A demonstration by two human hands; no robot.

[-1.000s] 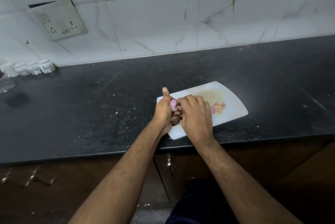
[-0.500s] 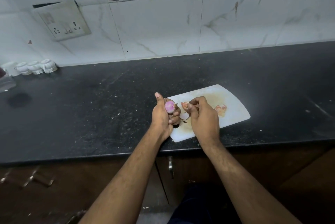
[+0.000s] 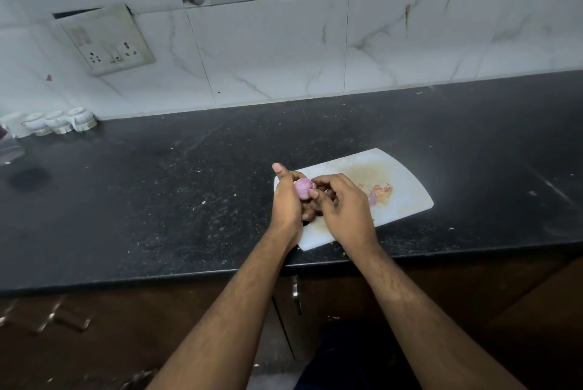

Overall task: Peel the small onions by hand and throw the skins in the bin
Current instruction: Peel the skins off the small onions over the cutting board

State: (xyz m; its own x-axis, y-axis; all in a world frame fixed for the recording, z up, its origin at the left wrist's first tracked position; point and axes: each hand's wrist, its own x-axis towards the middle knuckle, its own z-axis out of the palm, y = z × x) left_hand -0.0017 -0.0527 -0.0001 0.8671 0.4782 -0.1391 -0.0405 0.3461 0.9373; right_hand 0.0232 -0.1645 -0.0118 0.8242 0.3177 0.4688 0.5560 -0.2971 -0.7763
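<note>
Onion (image 3: 303, 188) peeling is what I'm watching, and the job looks partway through. Starting at the far left, some small white cups (image 3: 60, 122) are sitting against the wall on the dark counter (image 3: 157, 187), well apart from the work. Moving right, the left hand (image 3: 287, 200) is cradling the small onion in curled fingers, thumb sticking up, just above the near left corner of the white cutting board (image 3: 407, 197). The onion's top is showing smooth and pinkish, so I'm judging most of its skin is already off. Next, the right hand (image 3: 342, 205) is touching the onion, its fingers curled and pinching at the onion's side. Further right, a small heap of skins (image 3: 380, 193) is lying on the board. No bin is showing, so the throwing away is still waiting.
</note>
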